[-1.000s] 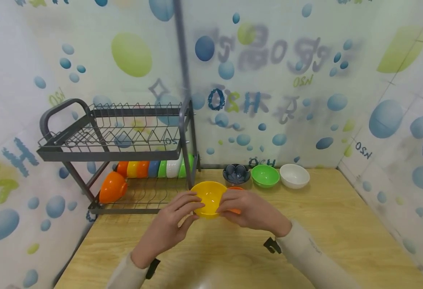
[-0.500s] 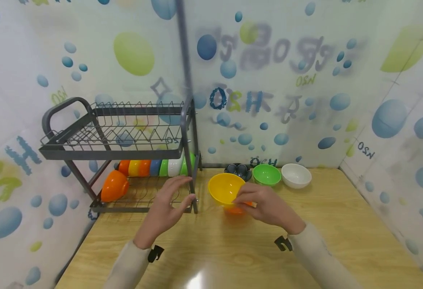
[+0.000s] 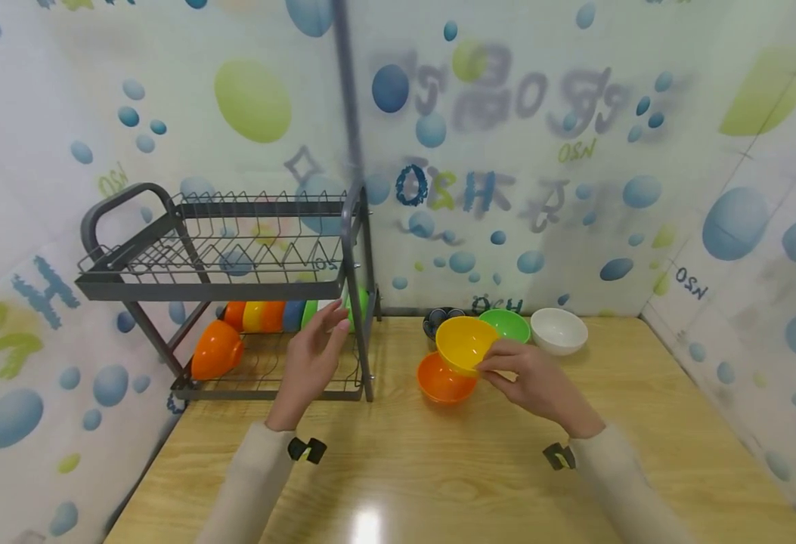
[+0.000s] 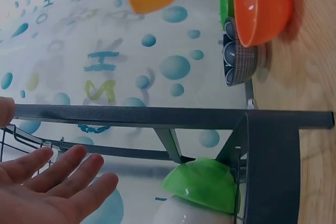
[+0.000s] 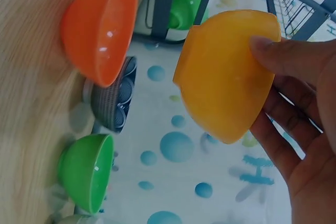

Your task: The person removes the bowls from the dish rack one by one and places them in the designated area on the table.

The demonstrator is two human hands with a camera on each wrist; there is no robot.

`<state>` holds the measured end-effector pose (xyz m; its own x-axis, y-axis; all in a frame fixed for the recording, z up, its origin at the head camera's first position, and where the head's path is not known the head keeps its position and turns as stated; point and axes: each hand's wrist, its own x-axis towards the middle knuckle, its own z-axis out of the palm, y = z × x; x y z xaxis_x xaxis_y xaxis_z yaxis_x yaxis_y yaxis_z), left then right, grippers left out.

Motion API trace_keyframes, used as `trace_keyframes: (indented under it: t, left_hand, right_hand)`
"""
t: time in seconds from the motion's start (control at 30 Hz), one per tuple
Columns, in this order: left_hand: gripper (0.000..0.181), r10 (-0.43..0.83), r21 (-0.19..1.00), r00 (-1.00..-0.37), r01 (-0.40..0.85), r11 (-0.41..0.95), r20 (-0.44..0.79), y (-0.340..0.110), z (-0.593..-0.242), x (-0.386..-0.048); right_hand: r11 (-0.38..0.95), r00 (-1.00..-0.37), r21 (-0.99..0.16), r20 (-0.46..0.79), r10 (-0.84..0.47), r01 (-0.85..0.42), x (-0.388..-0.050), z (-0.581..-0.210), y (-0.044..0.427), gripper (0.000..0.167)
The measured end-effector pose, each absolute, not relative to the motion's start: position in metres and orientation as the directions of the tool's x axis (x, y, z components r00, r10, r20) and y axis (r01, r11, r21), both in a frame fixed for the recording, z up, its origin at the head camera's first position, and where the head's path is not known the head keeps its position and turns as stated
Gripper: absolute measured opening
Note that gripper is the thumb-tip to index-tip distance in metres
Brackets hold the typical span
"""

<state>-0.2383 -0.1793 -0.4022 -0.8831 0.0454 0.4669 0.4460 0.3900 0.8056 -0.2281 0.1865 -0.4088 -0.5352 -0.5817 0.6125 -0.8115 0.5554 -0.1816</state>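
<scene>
My right hand (image 3: 530, 378) grips the rim of a yellow bowl (image 3: 466, 341) and holds it raised over the table, tilted. In the right wrist view the thumb lies on the outside of the yellow bowl (image 5: 226, 72) and the other fingers are behind it. An orange bowl (image 3: 444, 385) stands on the table, below and left of the yellow one. My left hand (image 3: 309, 366) holds nothing; it is in front of the dish rack (image 3: 214, 291), near its right post. Its fingers (image 4: 63, 177) are spread in the left wrist view.
Behind the yellow bowl stand a dark flower-shaped bowl (image 3: 433, 321), a green bowl (image 3: 509, 325) and a white bowl (image 3: 558, 332). Several coloured bowls (image 3: 271, 316) line the rack's lower tier, with an orange bowl (image 3: 217, 351) at its left end. A patterned curtain (image 3: 506, 189) hangs behind.
My left hand has let go of the yellow bowl and moved up and left towards the rack. The right hand has carried the yellow bowl right, uncovering the orange bowl on the table.
</scene>
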Motion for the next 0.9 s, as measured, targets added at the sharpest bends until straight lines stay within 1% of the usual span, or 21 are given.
trace_keyframes:
  t: [0.2, 0.43, 0.57, 0.8, 0.9]
  left_hand:
    - [0.051, 0.044, 0.864, -0.919, 0.384, 0.326, 0.392, -0.173, -0.397, -0.251]
    - [0.048, 0.027, 0.894, -0.932, 0.355, 0.273, 0.361, -0.167, -0.389, -0.259]
    - [0.054, 0.014, 0.906, -0.932, 0.357, 0.227, 0.363, -0.164, -0.388, -0.261]
    - [0.045, -0.001, 0.893, -0.916, 0.392, 0.219, 0.402, -0.161, -0.392, -0.264]
    - [0.045, 0.002, 0.892, -0.914, 0.397, 0.214, 0.406, -0.16, -0.394, -0.266]
  right_hand:
    - [0.663, -0.626, -0.191, 0.586, -0.514, -0.724, -0.232, -0.42, 0.202, 0.019]
    - [0.721, -0.684, -0.216, 0.571, -0.453, -0.658, -0.237, -0.435, 0.215, 0.018]
    - [0.743, -0.711, -0.219, 0.545, -0.444, -0.632, -0.239, -0.446, 0.222, 0.016]
    - [0.77, -0.76, -0.236, 0.48, -0.438, -0.593, -0.238, -0.467, 0.233, 0.014]
    - [0.786, -0.791, -0.26, 0.449, -0.416, -0.561, -0.236, -0.472, 0.236, 0.015]
